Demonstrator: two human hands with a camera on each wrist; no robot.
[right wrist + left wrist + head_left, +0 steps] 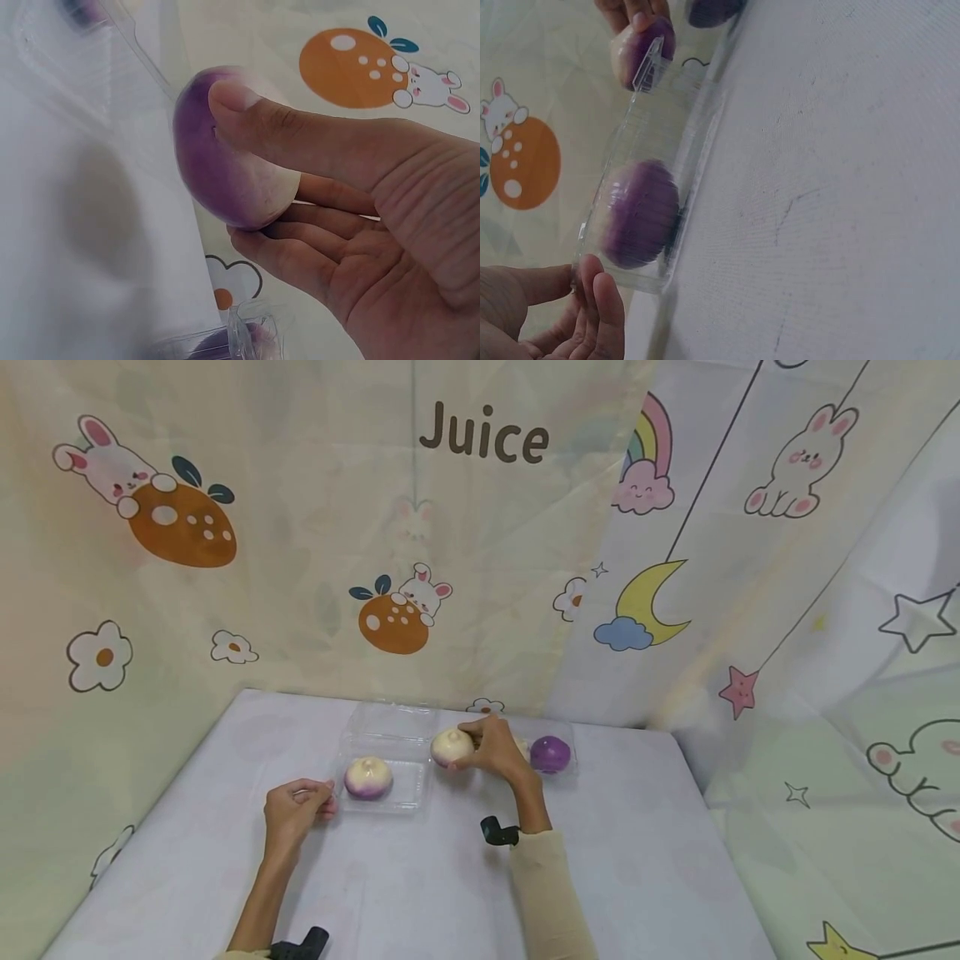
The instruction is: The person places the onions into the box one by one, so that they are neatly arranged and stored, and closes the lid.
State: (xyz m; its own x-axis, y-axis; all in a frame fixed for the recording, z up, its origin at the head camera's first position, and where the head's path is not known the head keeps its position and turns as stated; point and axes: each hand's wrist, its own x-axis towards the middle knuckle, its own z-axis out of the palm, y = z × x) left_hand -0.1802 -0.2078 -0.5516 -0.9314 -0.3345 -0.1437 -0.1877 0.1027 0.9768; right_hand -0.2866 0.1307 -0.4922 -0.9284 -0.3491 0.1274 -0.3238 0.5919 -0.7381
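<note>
My right hand (495, 749) grips a cream-and-purple turnip (452, 748) between thumb and fingers, above the table between two clear plastic boxes. In the right wrist view the thumb presses on the purple side of the turnip (217, 150). With thumb and fingertips, my left hand (296, 810) pinches the left edge of the opened clear box (408, 797). Inside that box sits another turnip (368, 777), cream side up; the left wrist view shows the same turnip (641, 214) through the clear wall.
Behind the right hand stands a second clear box (573, 760) with a purple round vegetable (550, 754) and a partly hidden cream one. The opened box's lid (393, 722) leans back towards the printed curtain (300, 610). A white cloth covers the table (420, 885).
</note>
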